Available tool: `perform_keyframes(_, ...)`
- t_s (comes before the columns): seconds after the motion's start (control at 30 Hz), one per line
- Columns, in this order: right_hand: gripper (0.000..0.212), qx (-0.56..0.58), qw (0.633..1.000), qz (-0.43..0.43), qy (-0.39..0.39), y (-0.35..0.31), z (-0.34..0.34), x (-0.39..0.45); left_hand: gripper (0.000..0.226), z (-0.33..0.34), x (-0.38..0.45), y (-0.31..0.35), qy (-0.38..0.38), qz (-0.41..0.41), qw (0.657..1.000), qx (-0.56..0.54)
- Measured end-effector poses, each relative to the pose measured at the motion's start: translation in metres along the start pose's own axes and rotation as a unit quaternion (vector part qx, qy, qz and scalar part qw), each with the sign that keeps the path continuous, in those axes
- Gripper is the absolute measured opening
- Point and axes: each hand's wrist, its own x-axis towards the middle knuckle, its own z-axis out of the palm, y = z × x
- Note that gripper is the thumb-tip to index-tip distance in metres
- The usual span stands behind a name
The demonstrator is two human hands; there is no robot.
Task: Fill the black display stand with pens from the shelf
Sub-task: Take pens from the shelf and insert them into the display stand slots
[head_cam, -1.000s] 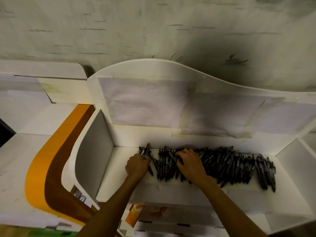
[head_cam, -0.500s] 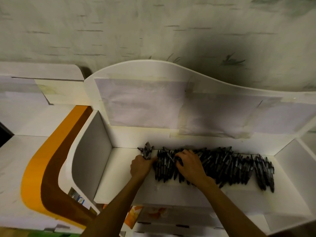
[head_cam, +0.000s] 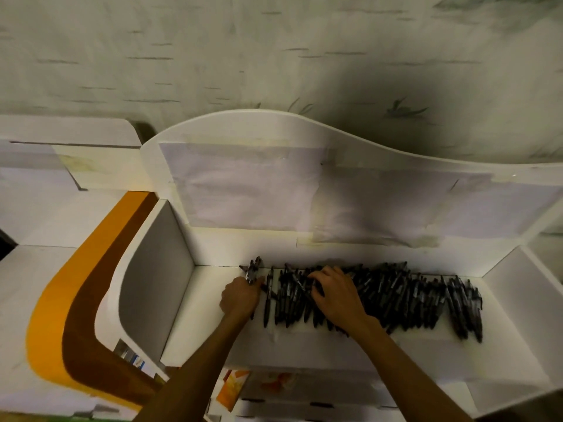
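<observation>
While both arms reach into the white shelf point(head_cam: 210, 312) from below, the left hand point(head_cam: 242, 296) is curled into a fist round a small bundle of pens point(head_cam: 253, 269). The dark tips of the bundle stick up past the knuckles toward the back wall. How many pens are in the bundle is hard to tell; several, perhaps four or five, overlapping.

The right hand point(head_cam: 335, 295) lies palm down on the heap of black pens point(head_cam: 405, 300). Fingers bent, spread moderately, tips pressed in among the barrels at the heap's left part. Whether a pen is actually pinched under the fingers cannot be told; they hide the contact.

The heap runs in one band along the shelf floor, from just right of the left hand almost to the right side wall. Pens mostly lie front to back, closely packed and overlapping. Too many and too tangled to count; dozens at least. One pen point(head_cam: 268, 296) lies a little apart at the heap's left edge, between the two hands.

Counted: two hands, one shelf compartment with pens, one heap, one held bundle.

Two sheets of pale paper point(head_cam: 243, 190) are taped to the shelf's curved back panel. An orange and brown band point(head_cam: 70, 300) curves over the white surface on the left. The black display stand does not show in this view.
</observation>
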Motion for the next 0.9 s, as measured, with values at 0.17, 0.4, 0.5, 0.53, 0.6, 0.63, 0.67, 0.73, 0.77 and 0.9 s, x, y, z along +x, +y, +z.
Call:
perform_keyframes(0.17, 0.032, 0.005, 1.000, 0.002, 0.003, 0.001, -0.006, -0.002, 0.039, -0.003, -0.003, 0.004, 0.022, -0.008, 0.999, -0.040)
perform_keyframes(0.4, 0.029, 0.045, 0.999, -0.004, 0.009, -0.008, -0.017, -0.004, 0.030, -0.010, -0.006, 0.020, 0.011, -0.008, 1.000, 0.020)
perform_keyframes(0.5, 0.031, 0.079, 0.997, -0.003, 0.018, -0.012, -0.025, -0.006, 0.028, -0.010, -0.009, 0.017, 0.030, -0.030, 0.999, 0.006)
perform_keyframes(0.53, 0.031, 0.084, 0.996, -0.003, 0.020, -0.012, -0.028, -0.007, 0.030, -0.010, -0.010, 0.014, 0.045, -0.036, 0.998, -0.001)
perform_keyframes(0.6, 0.030, 0.089, 0.996, -0.008, 0.025, -0.012, -0.035, -0.008, 0.034, -0.012, -0.012, 0.007, 0.083, -0.032, 0.996, -0.018)
perform_keyframes(0.63, 0.030, 0.094, 0.995, -0.012, 0.029, -0.013, -0.038, -0.009, 0.036, -0.014, -0.012, 0.004, 0.103, -0.020, 0.994, -0.027)
perform_keyframes(0.67, 0.030, 0.100, 0.994, -0.017, 0.031, -0.013, -0.042, -0.009, 0.036, -0.018, -0.011, 0.001, 0.120, -0.003, 0.992, -0.038)
perform_keyframes(0.73, 0.032, 0.113, 0.993, -0.023, 0.032, -0.015, -0.048, -0.009, 0.031, -0.028, -0.010, -0.001, 0.138, 0.031, 0.988, -0.069)
perform_keyframes(0.77, 0.032, 0.116, 0.992, -0.026, 0.031, -0.017, -0.051, -0.010, 0.026, -0.035, -0.012, 0.000, 0.140, 0.042, 0.984, -0.102)
perform_keyframes(0.9, 0.031, 0.131, 0.989, -0.054, 0.032, -0.026, -0.055, -0.007, 0.012, -0.065, -0.033, 0.002, 0.089, 0.087, 0.951, -0.282)
